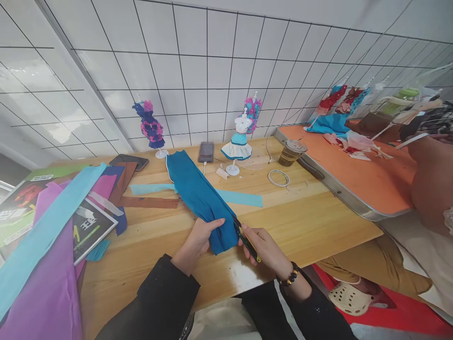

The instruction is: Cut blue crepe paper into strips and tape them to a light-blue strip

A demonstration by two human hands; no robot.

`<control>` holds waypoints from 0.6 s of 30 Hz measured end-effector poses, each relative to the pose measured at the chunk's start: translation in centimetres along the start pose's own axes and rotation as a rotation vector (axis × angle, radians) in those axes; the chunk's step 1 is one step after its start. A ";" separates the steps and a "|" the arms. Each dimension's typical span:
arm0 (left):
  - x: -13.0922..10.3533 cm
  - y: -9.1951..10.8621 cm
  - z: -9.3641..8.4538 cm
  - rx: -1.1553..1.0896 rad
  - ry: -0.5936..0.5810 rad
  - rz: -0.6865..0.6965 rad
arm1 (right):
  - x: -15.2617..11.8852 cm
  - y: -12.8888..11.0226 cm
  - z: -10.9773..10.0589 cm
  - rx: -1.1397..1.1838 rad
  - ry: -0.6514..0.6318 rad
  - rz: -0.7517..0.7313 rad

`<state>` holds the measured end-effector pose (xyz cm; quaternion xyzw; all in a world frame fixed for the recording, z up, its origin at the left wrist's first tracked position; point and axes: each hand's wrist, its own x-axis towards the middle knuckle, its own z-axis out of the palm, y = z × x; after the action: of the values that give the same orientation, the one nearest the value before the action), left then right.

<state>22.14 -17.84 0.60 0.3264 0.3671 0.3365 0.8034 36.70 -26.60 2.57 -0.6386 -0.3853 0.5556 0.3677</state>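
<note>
A long strip of dark teal crepe paper or cloth point(198, 184) stretches from the back of the wooden table toward me. Its near end is pinched by my left hand point(198, 236), thumb lying on top. My right hand point(260, 243) grips a pair of dark scissors point(249, 245) with a yellow end; their blades meet the strip's right edge close to my left thumb. How far the blades are apart is hard to see. Under the teal strip lie a light blue strip point(240, 197) and a brown strip point(150, 202).
Magazines point(95, 222) and purple paper point(53, 283) cover the left side. Dressed miniature mannequins point(236, 146) stand along the wall, near a phone point(206, 152). A tape roll point(278, 178) and a lidded cup point(292, 152) sit right. Another person's arm point(432, 179) is over the orange table point(371, 184).
</note>
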 end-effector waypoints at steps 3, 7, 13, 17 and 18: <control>-0.1 0.0 0.0 -0.011 0.007 0.002 | 0.2 0.3 0.1 0.002 0.014 -0.015; -0.1 0.0 0.1 -0.021 0.028 0.008 | 0.3 0.5 0.2 0.000 0.030 -0.017; -0.2 -0.1 0.2 -0.026 -0.007 0.020 | 0.7 0.7 0.5 0.001 0.049 -0.030; -0.2 0.0 0.4 -0.029 -0.003 0.031 | 0.7 0.8 0.5 -0.017 0.059 -0.046; -0.3 0.0 0.4 -0.027 0.010 0.030 | 0.7 0.7 0.5 -0.025 0.061 -0.042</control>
<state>22.32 -18.14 0.92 0.3193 0.3614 0.3551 0.8009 36.34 -26.31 1.57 -0.6514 -0.3941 0.5231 0.3831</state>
